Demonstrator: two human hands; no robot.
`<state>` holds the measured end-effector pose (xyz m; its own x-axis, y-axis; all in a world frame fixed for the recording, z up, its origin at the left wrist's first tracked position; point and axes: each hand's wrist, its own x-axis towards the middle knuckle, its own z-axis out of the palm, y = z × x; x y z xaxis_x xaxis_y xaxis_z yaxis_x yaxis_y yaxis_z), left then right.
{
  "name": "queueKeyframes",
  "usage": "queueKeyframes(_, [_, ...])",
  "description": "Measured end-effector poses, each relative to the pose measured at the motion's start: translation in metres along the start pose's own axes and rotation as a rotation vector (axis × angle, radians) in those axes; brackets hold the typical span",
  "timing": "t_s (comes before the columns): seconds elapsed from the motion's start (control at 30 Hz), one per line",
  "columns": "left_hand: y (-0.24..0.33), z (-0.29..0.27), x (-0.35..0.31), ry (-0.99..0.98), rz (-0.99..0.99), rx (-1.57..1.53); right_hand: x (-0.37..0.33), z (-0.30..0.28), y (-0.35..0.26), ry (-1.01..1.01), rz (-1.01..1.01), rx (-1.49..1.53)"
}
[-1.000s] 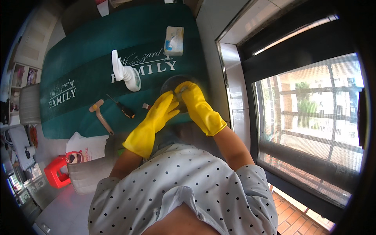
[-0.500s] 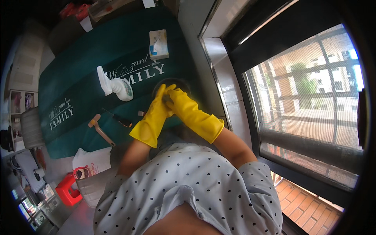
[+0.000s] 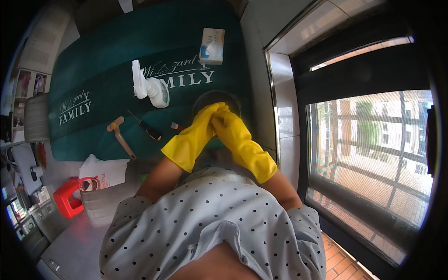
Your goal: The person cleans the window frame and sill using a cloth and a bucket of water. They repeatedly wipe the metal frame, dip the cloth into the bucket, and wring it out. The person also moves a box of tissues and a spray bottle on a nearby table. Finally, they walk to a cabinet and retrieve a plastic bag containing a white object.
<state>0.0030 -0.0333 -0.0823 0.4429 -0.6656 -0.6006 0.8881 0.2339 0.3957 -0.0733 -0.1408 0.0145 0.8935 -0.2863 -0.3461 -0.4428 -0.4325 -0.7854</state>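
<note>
Both my hands wear long yellow rubber gloves. My left hand (image 3: 201, 125) and my right hand (image 3: 227, 123) meet fingertip to fingertip over the near rim of a dark round bowl (image 3: 218, 96). The bowl stands on a dark green mat (image 3: 112, 56) with white lettering. The gloves hide whatever lies between the fingers, so I cannot tell if they grip anything. A white spray bottle (image 3: 151, 88) lies on the mat to the left of the bowl.
A black-handled screwdriver (image 3: 147, 129), a wooden-handled hammer (image 3: 119, 136) and a small red-tipped tool (image 3: 176, 126) lie left of my hands. A tissue box (image 3: 211, 45) sits farther off. A metal ledge (image 3: 275, 107) and a barred window (image 3: 373, 154) are on the right; a white bag (image 3: 100, 170) and a red stool (image 3: 65, 198) are lower left.
My gloved hands have stayed together on the bowl's rim. The view has shifted, so the mat and tools sit in a different place in the picture.
</note>
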Motion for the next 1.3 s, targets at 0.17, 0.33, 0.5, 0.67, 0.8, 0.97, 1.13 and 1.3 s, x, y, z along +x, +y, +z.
queueKeyframes(0.17, [-0.011, -0.018, 0.011, -0.145, 0.108, -0.265, -0.015, -0.019, -0.012, 0.136, -0.013, -0.047])
queueKeyframes(0.33, [-0.011, -0.018, 0.008, -0.379, 0.016, -0.521, -0.02, -0.018, -0.006, 0.208, 0.052, 0.244])
queueKeyframes(0.5, [-0.004, -0.006, -0.011, -0.256, 0.046, 0.119, 0.0, -0.006, 0.02, 0.09, -0.012, 0.55])
queueKeyframes(0.67, [-0.011, -0.014, -0.004, -0.126, -0.044, -0.227, 0.004, -0.017, 0.018, 0.234, -0.06, 0.717])
queueKeyframes(0.8, [-0.005, -0.001, -0.012, -0.022, -0.119, -0.529, -0.009, -0.033, -0.014, 0.07, 0.041, 0.337])
queueKeyframes(0.97, [-0.016, -0.012, -0.008, -0.24, 0.082, -0.068, -0.011, -0.006, -0.001, 0.049, -0.105, -0.031])
queueKeyframes(1.13, [-0.005, 0.006, 0.001, 0.039, 0.105, -0.074, -0.02, -0.03, -0.006, 0.11, -0.074, 0.33])
queueKeyframes(1.3, [-0.009, -0.003, 0.003, 0.109, 0.134, 0.114, -0.026, -0.041, -0.022, 0.01, 0.057, 0.103])
